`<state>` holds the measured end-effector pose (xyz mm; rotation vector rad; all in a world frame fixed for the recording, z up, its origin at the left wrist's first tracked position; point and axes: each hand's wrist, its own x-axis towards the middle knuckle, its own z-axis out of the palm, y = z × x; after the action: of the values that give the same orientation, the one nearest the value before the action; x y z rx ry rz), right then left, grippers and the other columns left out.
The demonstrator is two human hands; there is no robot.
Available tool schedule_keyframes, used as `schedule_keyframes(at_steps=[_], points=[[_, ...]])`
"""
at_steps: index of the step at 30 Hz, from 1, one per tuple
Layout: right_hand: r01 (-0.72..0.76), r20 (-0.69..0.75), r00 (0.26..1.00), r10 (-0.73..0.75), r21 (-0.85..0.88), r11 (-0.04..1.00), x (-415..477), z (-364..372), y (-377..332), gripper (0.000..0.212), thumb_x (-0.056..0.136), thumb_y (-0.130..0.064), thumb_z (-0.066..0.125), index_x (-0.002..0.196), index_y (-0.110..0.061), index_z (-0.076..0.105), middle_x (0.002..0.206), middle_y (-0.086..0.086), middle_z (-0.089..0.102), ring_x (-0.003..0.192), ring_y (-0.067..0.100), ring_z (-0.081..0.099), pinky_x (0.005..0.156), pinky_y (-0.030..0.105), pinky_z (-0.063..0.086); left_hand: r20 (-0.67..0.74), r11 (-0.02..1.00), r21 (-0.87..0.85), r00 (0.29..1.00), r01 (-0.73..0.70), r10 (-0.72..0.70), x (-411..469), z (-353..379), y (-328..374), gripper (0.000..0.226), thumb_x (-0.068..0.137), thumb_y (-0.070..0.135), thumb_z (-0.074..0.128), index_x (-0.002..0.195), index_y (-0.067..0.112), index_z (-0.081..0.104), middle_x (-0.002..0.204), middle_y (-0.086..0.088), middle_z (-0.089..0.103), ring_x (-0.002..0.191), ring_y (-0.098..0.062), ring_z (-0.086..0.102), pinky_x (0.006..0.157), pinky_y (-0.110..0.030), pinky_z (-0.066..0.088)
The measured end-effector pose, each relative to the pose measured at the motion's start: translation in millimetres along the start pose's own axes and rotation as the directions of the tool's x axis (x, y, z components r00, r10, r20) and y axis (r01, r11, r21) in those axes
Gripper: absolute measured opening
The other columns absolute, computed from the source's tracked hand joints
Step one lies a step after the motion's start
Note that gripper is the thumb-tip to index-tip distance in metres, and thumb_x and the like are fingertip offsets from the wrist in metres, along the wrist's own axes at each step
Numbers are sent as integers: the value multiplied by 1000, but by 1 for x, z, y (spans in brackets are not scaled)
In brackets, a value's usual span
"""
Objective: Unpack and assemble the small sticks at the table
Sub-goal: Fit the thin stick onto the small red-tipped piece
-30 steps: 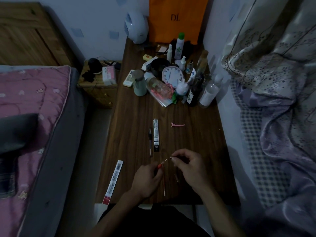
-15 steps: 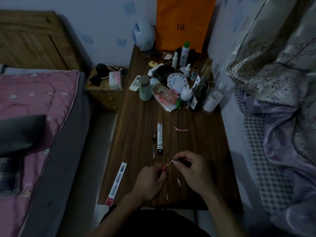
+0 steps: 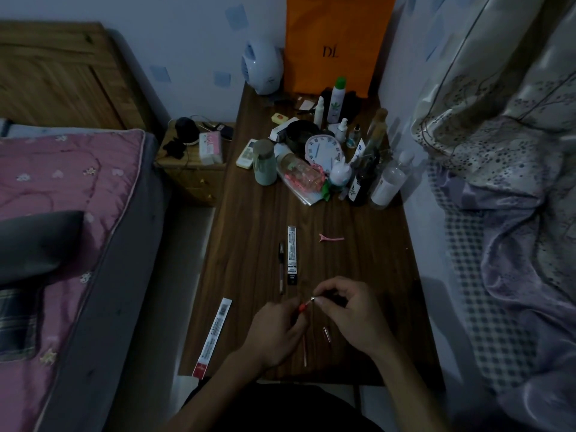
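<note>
**Both hands pinched on small parts near the table's front edge**

Your left hand (image 3: 276, 333) is curled, its fingertips pinching a thin stick (image 3: 303, 307) with a red end. Your right hand (image 3: 350, 316) is curled too, thumb and forefinger clamped on a silver-tipped piece (image 3: 313, 298). The red end points up toward that silver tip. The 2 parts are very close, but whether they touch cannot be told in this dim light.

You hold both just above the wooden table (image 3: 249, 275). Between your wrists 1 loose stick (image 3: 304, 353) lies on the wood, with a small silver piece (image 3: 326, 334) just to its right.

Beyond your hands a black packet (image 3: 292, 255) and a dark pen (image 3: 281, 265) lie side by side, and a pink hair clip (image 3: 331, 237) sits to their right. A white-and-red packet (image 3: 212, 336) lies at the table's left edge. Bottles (image 3: 388, 182) and a clock (image 3: 321, 150) crowd the far end.
</note>
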<state>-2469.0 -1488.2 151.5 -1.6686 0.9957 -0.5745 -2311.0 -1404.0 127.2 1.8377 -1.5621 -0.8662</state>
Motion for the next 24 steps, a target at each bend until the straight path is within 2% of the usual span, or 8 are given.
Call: schedule_keyframes(at_steps=[5,13,16,19,22,24], points=[[17,50,999,-17,0,1000,0,-3,0,32,82,-8,76,81,-39,73,91,-18,73,85,1,69,70,9,50,19,999,50,1000,-10,9,-2,-4,1,34,87,42,40,82,16,60,63,-6,65,56,-18,60,56,-37,44],[-3,109,994,6,-30,1000,0,0,3,32,82,-14,75,84,-47,73,90,-16,74,85,5,71,70,12,51,61,997,81,998,-7,2,-4,-8,6,29,90,34,45,81,10,59,67,-11,65,66,-28,63,60,-41,45],[-12,104,994,16,-38,999,-1,0,2,24,81,-23,75,85,-47,73,88,-17,75,84,4,71,69,14,53,77,998,61,997,-5,0,-6,-8,6,25,91,33,45,80,14,57,66,-10,64,64,-27,62,58,-38,43],[-21,100,995,29,-86,996,-2,2,3,4,80,-38,73,83,-40,73,83,-16,74,80,2,70,66,14,52,76,999,54,997,-1,-3,-6,-7,7,23,91,33,46,73,19,53,64,-10,63,60,-24,59,55,-33,36],[-12,71,997,21,-117,993,-2,5,4,15,80,-48,69,80,-33,71,78,-12,71,73,4,67,61,16,49,71,998,64,997,-10,5,-6,-5,6,23,91,33,46,70,24,49,64,-10,64,61,-22,59,54,-30,32],[-6,69,998,12,-95,995,-3,5,4,17,78,-52,67,83,-36,70,81,-14,70,77,5,67,63,15,50,75,998,65,997,-10,5,-5,-5,6,25,91,34,46,72,18,51,65,-9,65,61,-21,61,54,-32,35]])
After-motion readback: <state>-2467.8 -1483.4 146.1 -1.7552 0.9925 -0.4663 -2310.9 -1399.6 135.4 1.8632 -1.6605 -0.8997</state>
